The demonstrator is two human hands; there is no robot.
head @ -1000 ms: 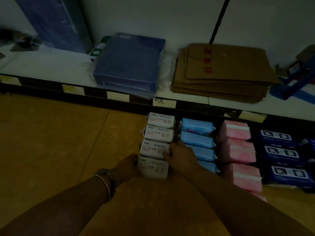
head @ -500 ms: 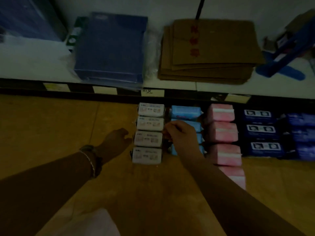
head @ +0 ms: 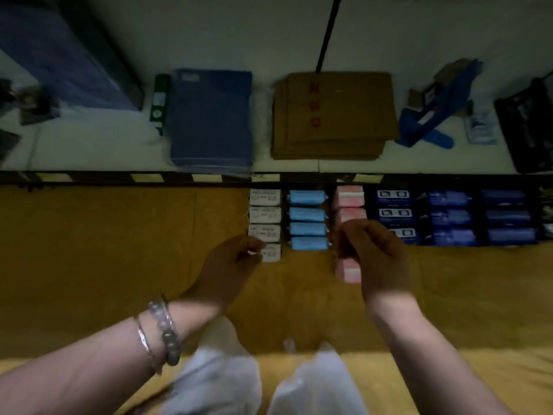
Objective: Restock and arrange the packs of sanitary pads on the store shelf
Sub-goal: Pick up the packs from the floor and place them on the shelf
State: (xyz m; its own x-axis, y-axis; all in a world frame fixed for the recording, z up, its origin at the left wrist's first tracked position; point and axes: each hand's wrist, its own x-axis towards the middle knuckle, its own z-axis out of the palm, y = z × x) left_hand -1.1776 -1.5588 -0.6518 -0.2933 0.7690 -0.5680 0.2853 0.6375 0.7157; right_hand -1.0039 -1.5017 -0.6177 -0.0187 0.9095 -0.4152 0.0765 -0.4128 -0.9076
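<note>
The light is dim, and the pads sit in tidy columns on the orange-brown lower shelf (head: 119, 250), just under the striped shelf edge across the middle of the frame. Leftmost are four white packs (head: 264, 215) with small printed labels, lined up one behind another. Beside them are four light-blue packs (head: 306, 214), plump and plain, each with a crimped end. Next come the pink packs (head: 349, 197), mottled pink with a pale band; that column reaches further toward the bottom of the frame than the others. To the right are dark-blue packs (head: 393, 212) with white framed labels, then more blue ones (head: 449, 217) toward the right edge.

The left hand (head: 230, 265), with bracelets (head: 161, 333) on its wrist, is curled at the left end of the nearest white pack (head: 273, 253), thumb and fingertips pinching that end. The right hand (head: 377, 256) hangs over the pink column with its fingers curled in, hiding the third pack. The front pink pack (head: 347, 271) shows just below its knuckles. Whether it grips anything I cannot tell.

On the white upper shelf (head: 89, 145) lie blue folders (head: 209, 121) and, right of them, a stack of brown cardboard sheets (head: 332, 115).
</note>
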